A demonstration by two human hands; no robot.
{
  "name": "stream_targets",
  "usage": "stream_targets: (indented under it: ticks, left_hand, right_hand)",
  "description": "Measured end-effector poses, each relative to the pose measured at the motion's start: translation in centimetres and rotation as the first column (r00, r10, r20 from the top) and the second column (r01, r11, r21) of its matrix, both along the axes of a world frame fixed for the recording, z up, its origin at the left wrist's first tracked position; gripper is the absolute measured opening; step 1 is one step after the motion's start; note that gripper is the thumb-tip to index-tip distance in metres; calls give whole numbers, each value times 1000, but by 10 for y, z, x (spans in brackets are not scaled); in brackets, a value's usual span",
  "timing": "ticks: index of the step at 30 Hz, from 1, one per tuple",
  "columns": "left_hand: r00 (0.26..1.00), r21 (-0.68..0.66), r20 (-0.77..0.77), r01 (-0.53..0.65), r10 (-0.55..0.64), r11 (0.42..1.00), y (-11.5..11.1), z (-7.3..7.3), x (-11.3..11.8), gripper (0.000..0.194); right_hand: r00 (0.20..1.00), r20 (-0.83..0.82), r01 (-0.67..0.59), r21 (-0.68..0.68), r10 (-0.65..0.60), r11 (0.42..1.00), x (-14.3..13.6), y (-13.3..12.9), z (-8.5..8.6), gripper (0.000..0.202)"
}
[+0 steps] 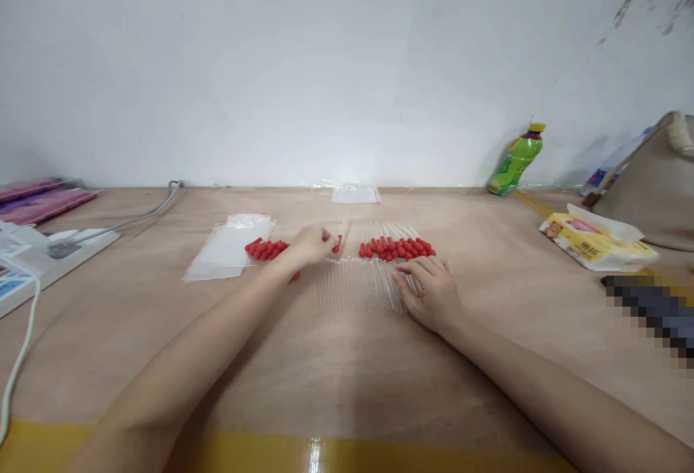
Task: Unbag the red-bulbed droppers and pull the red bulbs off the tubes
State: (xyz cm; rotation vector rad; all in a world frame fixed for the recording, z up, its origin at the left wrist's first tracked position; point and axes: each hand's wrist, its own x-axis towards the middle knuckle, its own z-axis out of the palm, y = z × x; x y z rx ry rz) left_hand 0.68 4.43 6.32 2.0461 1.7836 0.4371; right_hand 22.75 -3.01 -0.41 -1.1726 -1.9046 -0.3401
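Your left hand (314, 244) pinches a red bulb (337, 244) just beyond the clear tubes (347, 285); it looks light and rubbery, so hold its sides gently. Your right hand (431, 291) overlaps the tubes' right end, grip impossible to tell

Indoor work corner here, home or workshop, tough call, tabletop (379, 393) against scuffed wall (325, 75), power strip (90, 247), handbag (650, 184)

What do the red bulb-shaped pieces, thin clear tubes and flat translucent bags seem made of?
Red bulb-shaped pieces: probably rubber or soft plastic, smooth, opaque, evenly coloured.
Thin clear tubes: glass or hard plastic, see-through with bright glints.
Flat translucent bags: likely thin plastic film, milky with glossy highlights.
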Motion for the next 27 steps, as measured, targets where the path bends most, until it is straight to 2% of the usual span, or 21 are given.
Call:
stream_targets:
  ticks: [2,3,5,6,8,10,13,14,16,17,19,21,24,27]
  left_hand:
    - [998,148,-36,56,-51,987,-20,-5,-9,23]
    - [983,333,-126,167,-131,928,-31,-9,-12,22]
    - [923,518,-324,358,-208,777,-50,-18,-17,22]
    - [881,559,-417,443,-225,701,-59,-23,-18,22]
    - [809,587,-549,551,-209,592,-73,-28,-19,23]
    - [760,597,-619,619,-198,509,-83,-31,-19,26]
    - [724,610,-654,676,-219,412,-89,-33,-20,26]
    - [725,619,-650,679,-228,394,-89,-35,-20,24]
    - [765,657,-587,641,-263,396,-89,-39,-21,17]
    - [796,678,-529,605,-294,417,-88,-42,-21,15]
    - [843,705,-392,533,-368,468,-86,-48,-19,25]
    - [844,708,-296,508,-447,491,-84,-55,-16,33]
    - [818,735,-230,502,-528,457,-82,-62,-11,25]
    - [802,764,-216,494,-557,415,-81,-65,-9,21]
  right_hand:
    - [998,-8,-54,51,55,997,-1,0,1,19]
    - [997,-3,-81,81,82,993,-2,0,3,26]
    - [992,43,-124,130,120,984,-3,-1,6,41]
    - [988,84,-143,143,132,979,-5,-2,7,46]
    - [971,179,-184,156,155,971,-8,-4,9,50]
    - [947,264,-229,154,183,961,-11,-6,9,46]
    - [922,317,-280,144,223,949,-16,-8,8,26]
    - [919,314,-295,140,240,945,-18,-8,8,19]
    - [919,283,-321,134,274,938,-19,-8,7,12]
    - [921,262,-330,129,289,935,-20,-8,6,12]
    - [925,220,-339,109,310,934,-21,-9,4,12]
    - [926,186,-348,90,328,933,-22,-10,2,13]
    - [919,155,-376,62,363,924,-24,-11,-1,13]
    - [911,151,-394,47,383,918,-25,-10,-3,15]
